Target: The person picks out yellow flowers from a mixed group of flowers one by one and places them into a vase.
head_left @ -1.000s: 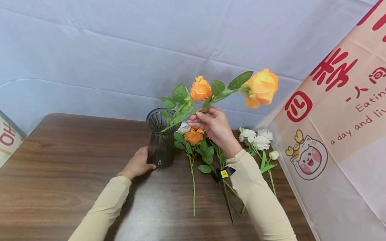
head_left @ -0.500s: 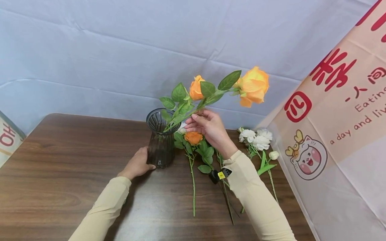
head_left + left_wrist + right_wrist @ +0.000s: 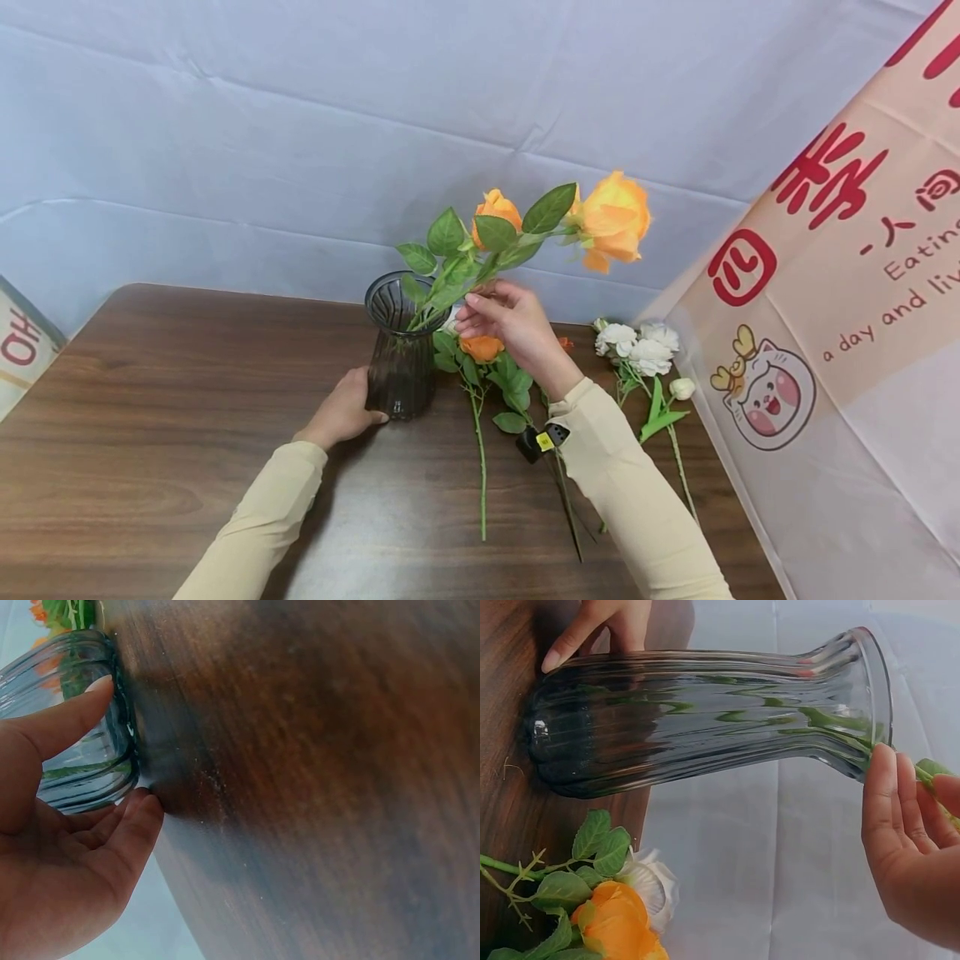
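Note:
A dark, ribbed glass vase point(image 3: 401, 375) stands upright on the table. My left hand point(image 3: 342, 408) grips its lower part; in the left wrist view the thumb and fingers point(image 3: 133, 825) lie around the base. My right hand point(image 3: 517, 325) pinches the stem of a yellow-orange rose point(image 3: 615, 218) beside the vase's rim. That rose leans to the right, its lower stem inside the vase. Another orange rose point(image 3: 495, 215) leans out of the vase behind it. Green stems show through the glass in the right wrist view point(image 3: 705, 712).
Right of the vase lie an orange rose point(image 3: 482, 348) with green leaves and a white flower point(image 3: 651, 889). Further right are white flowers point(image 3: 648, 350) and a white tulip-like bud point(image 3: 682, 388). A pale cloth backdrop point(image 3: 300, 167) rises behind the table point(image 3: 187, 400).
My right hand has moved a little left and down with the yellow-orange rose, whose stem has gone deeper into the vase. My left hand has stayed on the vase.

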`<state>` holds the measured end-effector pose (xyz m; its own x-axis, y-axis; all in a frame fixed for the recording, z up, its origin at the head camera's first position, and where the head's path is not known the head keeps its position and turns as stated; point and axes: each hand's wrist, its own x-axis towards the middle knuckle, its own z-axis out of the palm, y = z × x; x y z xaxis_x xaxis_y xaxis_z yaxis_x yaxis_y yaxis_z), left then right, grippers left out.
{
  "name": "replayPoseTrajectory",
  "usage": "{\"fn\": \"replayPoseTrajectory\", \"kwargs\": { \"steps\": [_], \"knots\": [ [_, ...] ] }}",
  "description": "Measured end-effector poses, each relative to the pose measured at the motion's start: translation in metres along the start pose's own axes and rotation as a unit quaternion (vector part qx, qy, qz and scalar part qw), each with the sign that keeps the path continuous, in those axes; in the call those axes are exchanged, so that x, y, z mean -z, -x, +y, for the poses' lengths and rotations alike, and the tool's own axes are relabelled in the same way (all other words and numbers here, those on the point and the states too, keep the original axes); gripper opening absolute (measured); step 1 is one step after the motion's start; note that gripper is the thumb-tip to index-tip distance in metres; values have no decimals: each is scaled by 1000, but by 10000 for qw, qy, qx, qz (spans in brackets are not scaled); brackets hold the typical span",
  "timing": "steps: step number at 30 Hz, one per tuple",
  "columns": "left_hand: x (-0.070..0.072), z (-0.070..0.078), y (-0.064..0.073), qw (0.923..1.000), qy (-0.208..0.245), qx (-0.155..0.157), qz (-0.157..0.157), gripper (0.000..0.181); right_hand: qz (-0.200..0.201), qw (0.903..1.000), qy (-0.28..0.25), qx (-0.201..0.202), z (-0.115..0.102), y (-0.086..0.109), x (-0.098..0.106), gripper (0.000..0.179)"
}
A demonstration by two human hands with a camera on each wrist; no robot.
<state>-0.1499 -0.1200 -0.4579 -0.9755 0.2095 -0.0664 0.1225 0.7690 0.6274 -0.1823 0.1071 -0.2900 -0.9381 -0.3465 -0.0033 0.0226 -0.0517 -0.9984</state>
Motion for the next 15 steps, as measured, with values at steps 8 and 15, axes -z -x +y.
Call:
{"fn": "replayPoseTrajectory", "kwargs": {
  "steps": [8, 15],
  "knots": [
    [0, 0, 1, 10000, 3, -10, 30, 74, -30, 9996, 286, -60, 4, 0, -4, 16],
    [0, -1, 0, 10000, 5, -2, 22, 75, -97, 9990, 377, -204, 5, 1, -5, 23]
  ]
}}
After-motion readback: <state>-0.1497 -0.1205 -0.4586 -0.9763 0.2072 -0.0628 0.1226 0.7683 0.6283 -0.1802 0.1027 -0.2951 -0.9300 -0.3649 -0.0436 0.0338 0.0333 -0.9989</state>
